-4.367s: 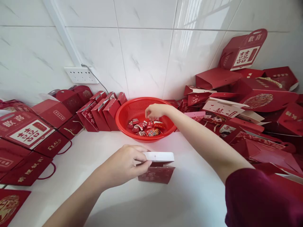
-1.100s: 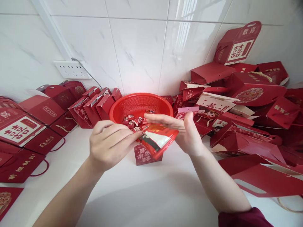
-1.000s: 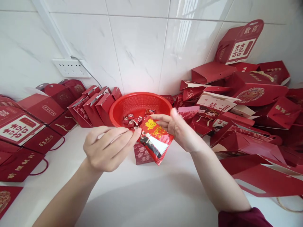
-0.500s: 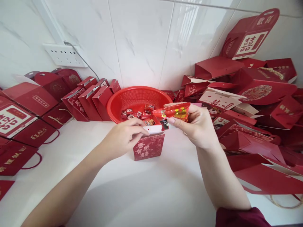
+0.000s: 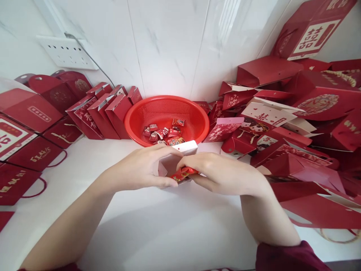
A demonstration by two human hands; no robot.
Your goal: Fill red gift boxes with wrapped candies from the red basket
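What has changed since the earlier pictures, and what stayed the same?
The right hand first reached into the red basket, then held up a red packet and has now brought it down to the small open box. The left hand has stayed at the box and now closes around it. The basket of candies and the piles of red boxes did not move.

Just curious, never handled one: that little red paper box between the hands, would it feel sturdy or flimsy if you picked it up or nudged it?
Probably flimsy and light: the small red box looks like thin folded card, its white flap open. The left hand steadies its side while the right hand presses a red packet in, which suggests it would slide or tip on the smooth white counter if pushed.
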